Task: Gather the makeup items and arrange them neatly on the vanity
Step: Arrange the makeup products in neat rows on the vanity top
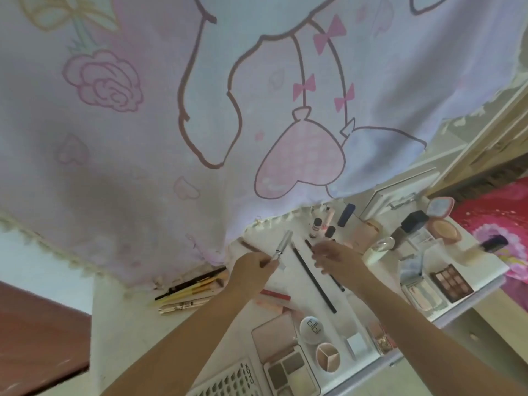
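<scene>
- The left hand [251,270] is curling its fingers round the lower end of a silver tube [283,245], holding it tilted with the far end pointing up toward the curtain [171,124].
- The right hand [333,257] is hovering just beside the silver tube, on its right; the hand is blurred, so I cannot tell whether its fingers are closing on anything.
- A long black pencil [313,278] is lying on the white bench [128,324] between the two hands, running down from the silver tube toward the near edge.
- A second dark pencil [337,281] is passing under the right hand, beside the first.
- A red stick [275,294] is lying just below the silver tube, partly under the left wrist.
- Brushes and pencils [194,284] are lying in a loose bundle to the left of the silver tube, at the curtain's hem.
- Small bottles [317,224] and a dark blue tube [346,214] are sitting beyond the silver tube, to its upper right.
- An eyeshadow palette [451,282] is lying well to the right of the silver tube, near the bench edge.
- An open compact with grey pans [288,370], a round white case [310,330] and a round three-part pot [328,357] are resting well below the silver tube, between the forearms.
- The pink printed curtain is hanging over the bench behind the silver tube.
</scene>
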Demonstrator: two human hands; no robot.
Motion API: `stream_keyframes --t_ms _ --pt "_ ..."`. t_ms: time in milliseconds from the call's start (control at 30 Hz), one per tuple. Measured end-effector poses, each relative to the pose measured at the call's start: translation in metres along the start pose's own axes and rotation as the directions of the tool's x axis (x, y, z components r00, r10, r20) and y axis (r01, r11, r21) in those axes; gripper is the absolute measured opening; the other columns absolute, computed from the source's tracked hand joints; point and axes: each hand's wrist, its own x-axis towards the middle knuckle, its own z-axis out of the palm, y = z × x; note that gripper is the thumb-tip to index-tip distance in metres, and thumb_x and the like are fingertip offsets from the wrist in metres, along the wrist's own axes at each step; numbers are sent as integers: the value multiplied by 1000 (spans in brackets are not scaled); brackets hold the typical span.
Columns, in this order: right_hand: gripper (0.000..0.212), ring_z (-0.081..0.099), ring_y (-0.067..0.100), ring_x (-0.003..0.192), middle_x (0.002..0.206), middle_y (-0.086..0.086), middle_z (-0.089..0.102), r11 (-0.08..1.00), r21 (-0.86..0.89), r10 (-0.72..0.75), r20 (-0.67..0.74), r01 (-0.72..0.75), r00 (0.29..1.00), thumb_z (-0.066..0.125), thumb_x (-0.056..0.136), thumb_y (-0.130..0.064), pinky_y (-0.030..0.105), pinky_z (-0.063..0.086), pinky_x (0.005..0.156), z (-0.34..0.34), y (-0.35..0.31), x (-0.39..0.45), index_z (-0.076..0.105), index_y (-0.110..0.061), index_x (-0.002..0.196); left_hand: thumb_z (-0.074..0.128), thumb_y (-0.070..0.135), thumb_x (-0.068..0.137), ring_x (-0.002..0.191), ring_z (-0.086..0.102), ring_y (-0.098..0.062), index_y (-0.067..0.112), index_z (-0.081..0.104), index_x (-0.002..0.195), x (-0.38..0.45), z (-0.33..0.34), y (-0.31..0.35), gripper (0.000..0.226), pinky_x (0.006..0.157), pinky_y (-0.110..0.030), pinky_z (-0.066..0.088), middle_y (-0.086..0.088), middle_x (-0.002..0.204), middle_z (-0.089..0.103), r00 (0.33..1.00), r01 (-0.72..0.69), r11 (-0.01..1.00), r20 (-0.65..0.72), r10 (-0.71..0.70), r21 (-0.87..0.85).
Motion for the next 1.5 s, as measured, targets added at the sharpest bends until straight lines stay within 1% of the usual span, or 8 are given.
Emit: stream_keyframes --t_ms 100,267,400,600,867,1167,1333,1500 --pt "24 54 12 84 88 -1 60 887 -462 39 93 9 995 55 87 -19 15 35 70 13 38 7 61 -9 108 52 24 88 49 40 -12 16 35 48 18 29 3 45 49 -15 33 -1 51 38 985 174 979 18 -173 -111" --pt "28 53 25 106 115 10 52 694 -719 130 194 51 972 43 92 -19 31 42 84 38 74 23 45 -8 117 59 19 85 61 63 -28 12 45 52 35 69 13 37 73 -40 57 -8 59 57 926 371 886 40 -376 -278" --pt "22 56 27 98 111 12 53 706 -705 134 215 59 967 35 91 -6 27 38 71 40 91 34 43 -7 112 57 25 86 68 57 -25 5 56 61 43 92 18 31 66 -27 45 -1 55 49 901 427 895 -18 -433 -129" --pt "19 60 26 95 109 12 57 727 -680 101 243 95 965 35 93 -6 30 46 76 19 106 41 47 -6 108 55 27 88 91 62 -29 -5 62 90 53 117 29 33 66 -26 37 -19 96 66 869 488 871 -59 -491 -57" --pt "21 60 28 90 107 14 58 742 -646 65 337 180 939 36 94 -10 31 47 72 6 108 45 50 -4 107 53 34 89 84 62 -31 3 55 61 56 129 32 41 62 -26 35 -15 69 61 858 507 860 -55 -510 -63" --pt "21 59 24 95 111 10 56 715 -622 -25 434 319 901 37 94 -17 28 45 74 6 97 42 50 -6 105 41 28 92 91 57 -24 13 56 84 28 108 24 24 93 -39 40 -5 93 63 805 563 826 -217 -552 -11" --pt "24 55 21 101 114 9 55 693 -574 -138 489 436 861 37 94 -18 28 44 83 11 80 52 50 -6 110 41 24 93 88 60 -23 5 59 98 17 88 15 26 68 -26 42 -10 97 65 805 517 855 -319 -500 -34" --pt "34 50 24 109 120 10 50 617 -554 -206 572 559 794 39 95 -27 28 40 85 42 54 74 44 -7 122 40 24 94 91 59 -22 7 60 101 1 65 -3 27 67 -24 39 -9 102 62 735 571 821 -466 -493 31"
